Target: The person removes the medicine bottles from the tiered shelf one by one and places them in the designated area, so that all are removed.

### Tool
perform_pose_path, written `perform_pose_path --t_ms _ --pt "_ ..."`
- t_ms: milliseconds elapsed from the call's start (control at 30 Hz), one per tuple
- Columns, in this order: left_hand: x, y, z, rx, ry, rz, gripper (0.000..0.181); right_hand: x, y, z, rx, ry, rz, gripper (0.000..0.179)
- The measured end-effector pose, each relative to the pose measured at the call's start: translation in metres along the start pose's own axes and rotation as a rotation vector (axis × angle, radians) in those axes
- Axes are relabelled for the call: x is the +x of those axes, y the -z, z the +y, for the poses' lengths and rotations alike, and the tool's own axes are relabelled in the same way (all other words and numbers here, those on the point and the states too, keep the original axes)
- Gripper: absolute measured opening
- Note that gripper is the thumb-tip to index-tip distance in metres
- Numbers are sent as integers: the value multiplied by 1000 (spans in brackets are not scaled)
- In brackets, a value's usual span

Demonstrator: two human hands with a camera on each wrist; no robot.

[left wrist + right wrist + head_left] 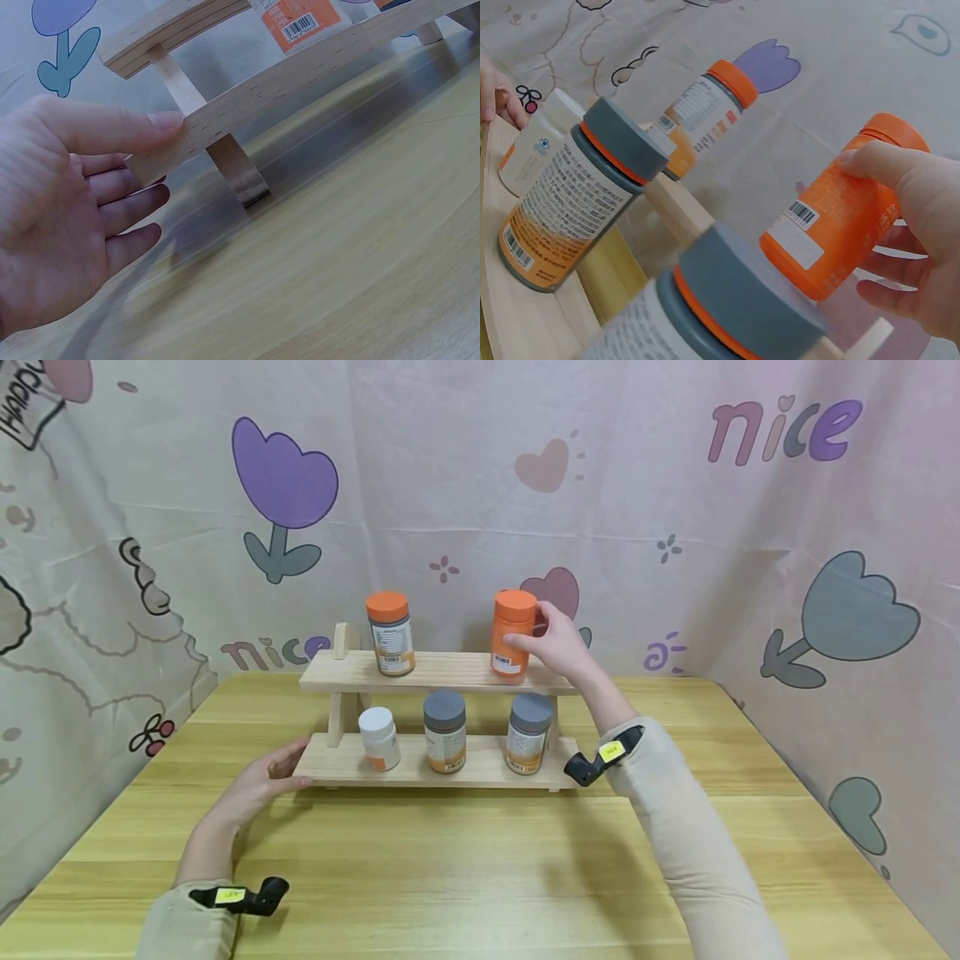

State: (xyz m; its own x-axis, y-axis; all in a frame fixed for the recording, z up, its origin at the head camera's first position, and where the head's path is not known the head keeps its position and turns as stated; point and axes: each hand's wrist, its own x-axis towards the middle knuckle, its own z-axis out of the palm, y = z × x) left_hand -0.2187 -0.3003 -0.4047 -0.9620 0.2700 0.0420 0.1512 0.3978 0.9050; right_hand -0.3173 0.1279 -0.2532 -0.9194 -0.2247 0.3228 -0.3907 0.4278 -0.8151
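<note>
At the top tier's right end, my right hand (pixel 558 643) holds an all-orange bottle (pixel 508 639), thumb on its near side and fingers behind. In the right wrist view the orange bottle (pixel 840 210) looks tilted. My left hand (pixel 258 781) grips the lower left end of a two-tier wooden rack (pixel 450 670). The left wrist view has the thumb on the board's front edge (pixel 180 139), with the index finger partly hidden behind it. A grey bottle with an orange cap (pixel 392 635) stands on the top tier's left half.
Along the lower tier stand a small white bottle (pixel 379 739), a grey-capped bottle (pixel 446 732) and another grey-capped bottle (pixel 528 735) at the right. The rack stands on a wood-grain table (pixel 450 868). Behind it hangs a printed cloth (pixel 450 485).
</note>
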Motion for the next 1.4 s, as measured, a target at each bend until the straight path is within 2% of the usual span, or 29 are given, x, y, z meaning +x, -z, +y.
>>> perform_pose_path --t_ms 433,667,1000,1400 --pt "0 0 1 -4 6 -5 77 -14 45 8 0 -8 96 58" --pt "0 0 1 4 4 -6 77 -27 70 25 -15 -70 143 58" --pt "-1 2 3 20 -2 -9 76 -50 92 60 -54 -162 205 64" --pt "-1 1 2 6 -2 -4 75 -76 95 117 -96 -218 226 67"
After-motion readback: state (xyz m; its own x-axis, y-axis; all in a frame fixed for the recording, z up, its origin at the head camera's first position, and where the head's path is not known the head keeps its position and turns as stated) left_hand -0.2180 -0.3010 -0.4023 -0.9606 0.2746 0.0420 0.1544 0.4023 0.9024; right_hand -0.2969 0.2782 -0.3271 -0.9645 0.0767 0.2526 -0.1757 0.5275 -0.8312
